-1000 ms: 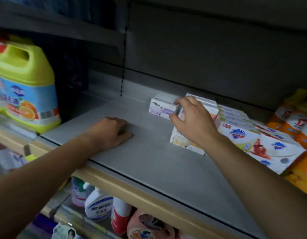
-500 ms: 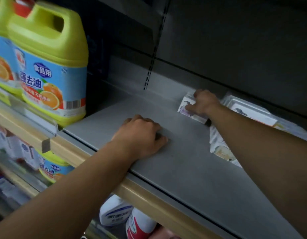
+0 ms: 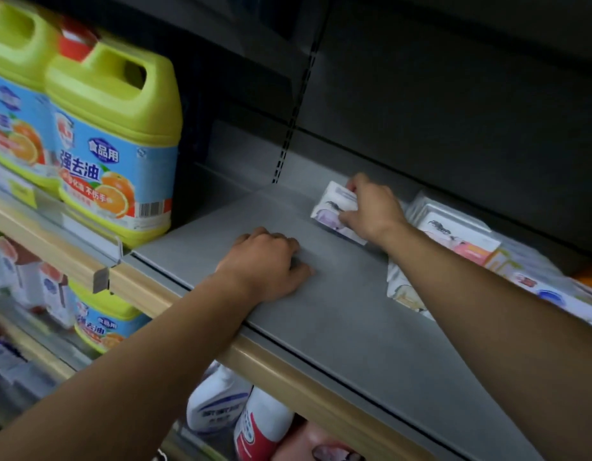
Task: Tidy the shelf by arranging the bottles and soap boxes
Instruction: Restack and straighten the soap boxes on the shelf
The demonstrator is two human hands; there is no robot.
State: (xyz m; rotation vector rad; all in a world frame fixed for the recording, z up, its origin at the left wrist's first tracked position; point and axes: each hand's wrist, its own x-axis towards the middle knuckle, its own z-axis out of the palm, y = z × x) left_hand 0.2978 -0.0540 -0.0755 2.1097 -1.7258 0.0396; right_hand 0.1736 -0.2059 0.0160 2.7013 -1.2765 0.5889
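A white and lilac soap box (image 3: 333,207) lies near the back of the grey shelf (image 3: 338,327). My right hand (image 3: 371,211) grips it from the right side, fingers curled over its top. My left hand (image 3: 264,264) rests on the shelf board with curled fingers and holds nothing. More soap boxes (image 3: 454,234) lie in stacks to the right, partly hidden behind my right forearm. Two yellow-green detergent jugs (image 3: 115,138) with blue orange-print labels stand on the neighbouring shelf at the left.
The shelf's wooden front rail (image 3: 288,371) runs diagonally below my arms. White and red bottles (image 3: 241,417) stand on the shelf underneath. Another yellow-green jug (image 3: 102,321) sits lower left. A dark back panel with a slotted upright (image 3: 294,104) closes the rear.
My right hand left the front box stack, reached back to the white and lilac box and took hold of it. The view swung left, showing more jugs. My left hand stayed on the shelf.
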